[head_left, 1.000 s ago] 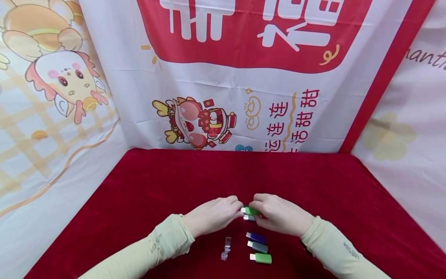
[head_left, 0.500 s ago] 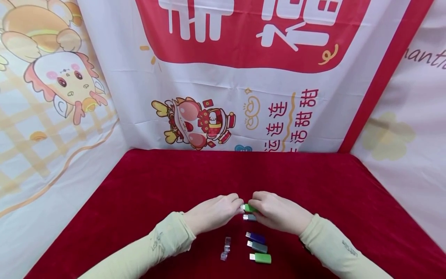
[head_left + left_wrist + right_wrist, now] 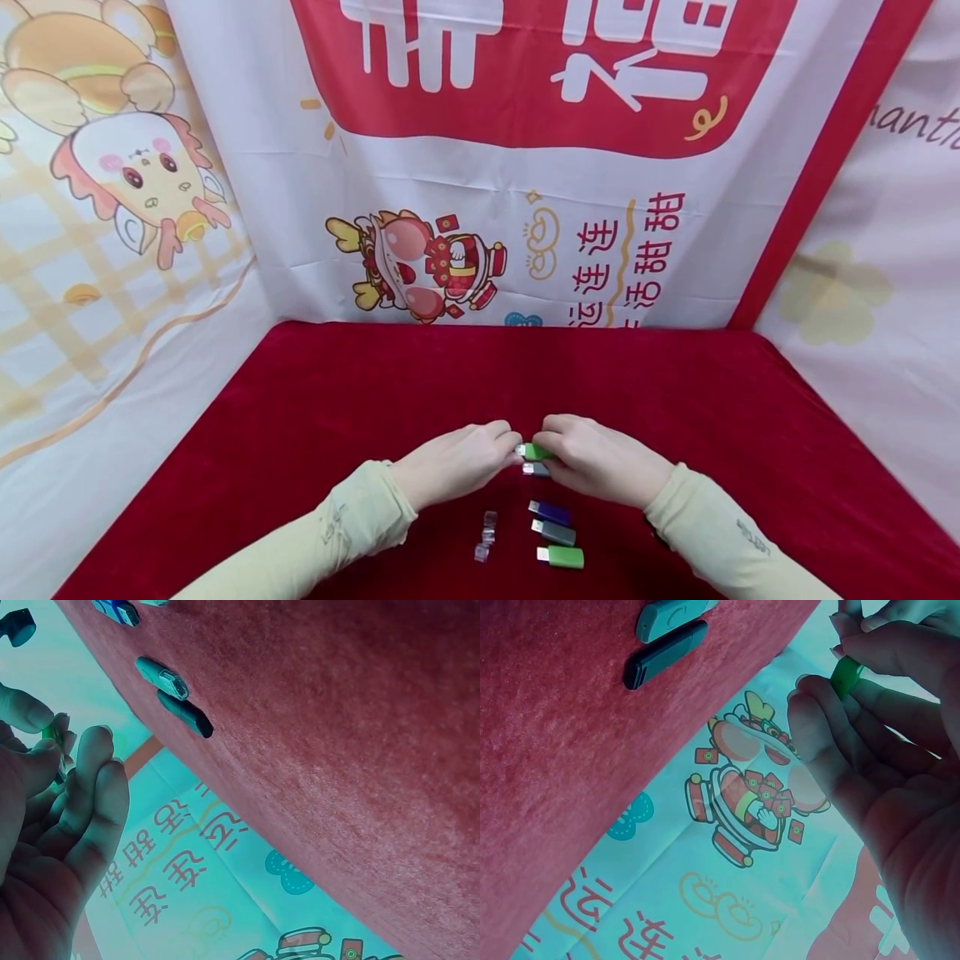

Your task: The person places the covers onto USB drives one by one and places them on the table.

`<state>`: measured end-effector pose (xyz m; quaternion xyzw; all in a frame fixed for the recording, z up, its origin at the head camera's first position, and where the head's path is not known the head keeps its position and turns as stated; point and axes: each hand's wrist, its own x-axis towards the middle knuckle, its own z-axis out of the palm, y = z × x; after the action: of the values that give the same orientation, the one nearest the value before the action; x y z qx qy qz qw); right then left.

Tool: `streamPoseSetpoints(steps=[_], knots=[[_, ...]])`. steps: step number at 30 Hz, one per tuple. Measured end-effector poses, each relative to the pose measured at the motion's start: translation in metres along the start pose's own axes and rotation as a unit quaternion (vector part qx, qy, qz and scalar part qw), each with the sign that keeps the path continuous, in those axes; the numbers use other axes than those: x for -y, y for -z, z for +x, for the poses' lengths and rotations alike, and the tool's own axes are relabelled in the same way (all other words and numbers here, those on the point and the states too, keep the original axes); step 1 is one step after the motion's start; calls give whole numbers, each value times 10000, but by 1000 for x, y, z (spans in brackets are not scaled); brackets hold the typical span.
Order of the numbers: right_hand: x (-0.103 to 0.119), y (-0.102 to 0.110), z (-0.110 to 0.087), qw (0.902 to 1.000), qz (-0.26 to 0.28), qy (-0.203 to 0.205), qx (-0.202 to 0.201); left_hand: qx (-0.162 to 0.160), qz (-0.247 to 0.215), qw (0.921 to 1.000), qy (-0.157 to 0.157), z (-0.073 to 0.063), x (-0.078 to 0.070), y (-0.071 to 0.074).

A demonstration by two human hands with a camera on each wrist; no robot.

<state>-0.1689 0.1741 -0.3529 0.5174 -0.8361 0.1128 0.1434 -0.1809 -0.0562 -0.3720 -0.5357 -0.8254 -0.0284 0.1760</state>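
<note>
Both hands meet over the table, holding one green USB stick (image 3: 535, 451) between them. My right hand (image 3: 600, 458) pinches its green body, which shows between thumb and fingers in the right wrist view (image 3: 846, 677). At the other end, my left hand (image 3: 457, 460) pinches the pale connector end; its fingertips partly hide that end. Just below the hands lies a grey USB stick (image 3: 536, 469) with a clear cap over its connector (image 3: 177, 686). Beside it in the wrist views is a black USB stick (image 3: 667, 654).
Nearer the person lie a blue USB stick (image 3: 551, 512), a grey one (image 3: 555, 532) and a green one (image 3: 564, 557), connectors pointing left. Small clear caps (image 3: 487, 533) sit in a row to their left. Red cloth (image 3: 390, 375) covers the table; a printed curtain (image 3: 480, 183) hangs behind.
Both hands rose slightly with the green USB stick, then came back down a little. Its connector end now sits slightly farther left, against the left fingertips. The things on the table stayed put.
</note>
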Motion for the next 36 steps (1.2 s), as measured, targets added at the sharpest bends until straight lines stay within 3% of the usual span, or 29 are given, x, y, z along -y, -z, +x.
streamPoseSetpoints(steps=[4,7,16,21,28,36], knots=[[-1,1,0,10000,67,34,-36,-96,-102,9999,-13,-1,0,1],[-1,2,-2,9998,176,-64,15,-27,-277,9995,146,-1,0,1],[-3,-2,-12,9956,318,-519,716,869,-760,9866,1153,-11,4,-2],[-4,-10,-16,9933,279,-544,984,934,-680,9870,1114,-16,5,-4],[-4,-18,-15,9945,122,-353,980,1048,-709,9851,1168,-16,6,-3],[-3,-22,-13,9912,260,-453,1219,1056,-681,9855,1141,-17,5,-3]])
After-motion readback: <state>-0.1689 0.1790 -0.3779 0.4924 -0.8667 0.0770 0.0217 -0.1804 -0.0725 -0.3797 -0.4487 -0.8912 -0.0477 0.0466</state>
